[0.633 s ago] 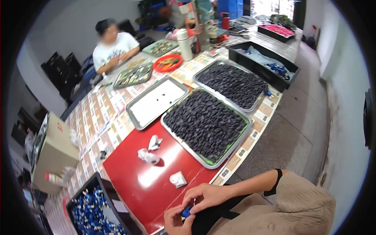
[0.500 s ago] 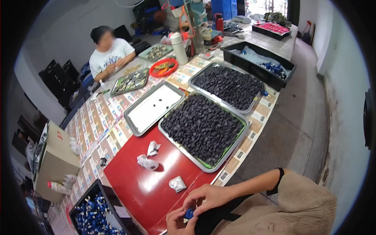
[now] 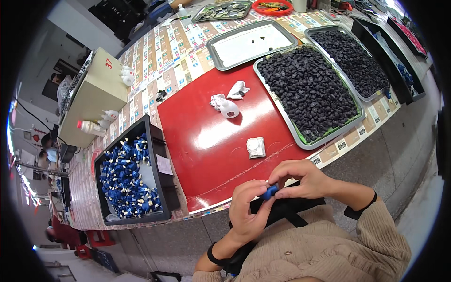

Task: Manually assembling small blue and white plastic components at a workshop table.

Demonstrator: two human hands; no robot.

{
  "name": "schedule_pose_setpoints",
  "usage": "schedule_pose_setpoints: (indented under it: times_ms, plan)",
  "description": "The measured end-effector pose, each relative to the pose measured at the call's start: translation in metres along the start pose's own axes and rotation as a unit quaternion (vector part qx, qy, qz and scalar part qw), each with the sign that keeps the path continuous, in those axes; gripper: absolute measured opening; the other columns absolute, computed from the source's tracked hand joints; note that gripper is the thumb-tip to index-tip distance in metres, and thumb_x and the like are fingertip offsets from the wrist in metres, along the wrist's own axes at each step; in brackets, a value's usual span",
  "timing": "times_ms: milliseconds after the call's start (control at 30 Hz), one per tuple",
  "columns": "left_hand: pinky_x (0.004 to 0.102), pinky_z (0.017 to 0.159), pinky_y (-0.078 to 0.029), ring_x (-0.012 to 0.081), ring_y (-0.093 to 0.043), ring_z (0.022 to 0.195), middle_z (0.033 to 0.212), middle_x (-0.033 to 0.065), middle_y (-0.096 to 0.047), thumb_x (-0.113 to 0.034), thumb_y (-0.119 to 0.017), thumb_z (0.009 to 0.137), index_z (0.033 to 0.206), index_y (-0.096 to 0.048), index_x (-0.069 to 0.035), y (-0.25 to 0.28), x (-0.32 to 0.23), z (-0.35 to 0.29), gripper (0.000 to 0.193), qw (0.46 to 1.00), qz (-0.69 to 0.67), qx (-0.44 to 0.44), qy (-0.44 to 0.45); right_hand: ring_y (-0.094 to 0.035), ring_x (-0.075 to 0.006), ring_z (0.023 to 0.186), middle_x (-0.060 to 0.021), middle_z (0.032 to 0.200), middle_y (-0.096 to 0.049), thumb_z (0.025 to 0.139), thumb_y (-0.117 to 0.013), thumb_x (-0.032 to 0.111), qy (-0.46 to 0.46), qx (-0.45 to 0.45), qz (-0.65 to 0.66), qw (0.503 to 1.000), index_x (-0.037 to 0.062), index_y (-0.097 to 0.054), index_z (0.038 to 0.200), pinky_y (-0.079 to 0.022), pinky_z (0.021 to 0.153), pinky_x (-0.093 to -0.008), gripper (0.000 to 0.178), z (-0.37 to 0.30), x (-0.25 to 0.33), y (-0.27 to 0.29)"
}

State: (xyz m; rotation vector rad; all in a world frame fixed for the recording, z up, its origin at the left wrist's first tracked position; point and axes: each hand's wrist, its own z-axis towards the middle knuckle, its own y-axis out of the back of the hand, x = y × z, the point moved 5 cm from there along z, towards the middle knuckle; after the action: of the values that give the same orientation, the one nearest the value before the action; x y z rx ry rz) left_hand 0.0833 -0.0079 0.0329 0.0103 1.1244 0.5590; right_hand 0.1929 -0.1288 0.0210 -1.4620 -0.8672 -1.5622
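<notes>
Your surface, patterned cover, spans mid-frame | grey floor shows at lower centre and right | pale wall stands upper left of your frame | red stool, lower left | bright lights along your left edge

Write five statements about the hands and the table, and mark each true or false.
1. The left hand and the right hand both hold a small blue piece. True.
2. The black bin stands to the right of the red board. False: the black bin is left of the red board.
3. A white bottle is on the red board. True.
4. The white-lined tray is heaped full. False: the white-lined tray holds only a few dark pieces.
5. Many blue-and-white pieces lie in the black bin. True.
</notes>
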Motion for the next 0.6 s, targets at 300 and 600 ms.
schedule_pose_setpoints:
  times_ms: [300,600]
  plan:
    - [0.0362,0.095,-0.043,0.0263,-0.055,0.107,0.114,0.0144,-0.056,0.001,-0.074,0.07,0.114,-0.053,0.0,0.0,-0.001,0.002,0.049,0.997,0.071,0.014,0.042,-0.058,-0.0083,0.085,-0.0026,0.099,-0.06,0.081,-0.07,0.003,-0.058,-0.175,0.01,0.983,0.0026,-0.062,0.098,-0.049,0.075,-0.024,0.019,-0.033,0.016,0.08]
    - [0.0268,0.084,-0.047,0.0163,-0.058,0.096,0.108,0.0088,-0.058,0.009,-0.06,0.083,0.117,-0.054,0.0,0.051,0.008,-0.015,0.036,0.978,-0.066,-0.058,0.191,-0.057,-0.0099,0.074,-0.0022,0.088,-0.057,0.082,-0.059,0.0,0.195,-0.716,-0.367,0.562,0.0064,-0.062,0.1,-0.05,0.067,-0.026,0.02,-0.214,0.086,0.372]
